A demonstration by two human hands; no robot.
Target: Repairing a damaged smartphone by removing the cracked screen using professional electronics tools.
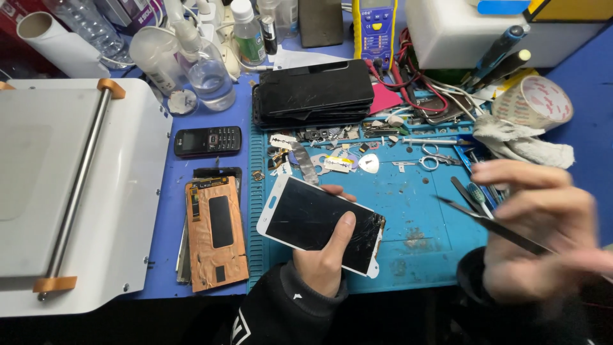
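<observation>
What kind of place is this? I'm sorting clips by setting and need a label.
Most likely a phone repair bench. The left hand holds a white smartphone with cracked glass, the right hand holds tweezers, and a stack of dark phone screens and a yellow multimeter sit behind.

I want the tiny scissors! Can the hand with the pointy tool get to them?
Probably yes. The right hand hovers close to the scissors, which lie in the open on the blue mat with nothing on top, though its fingers already hold tweezers.
</observation>
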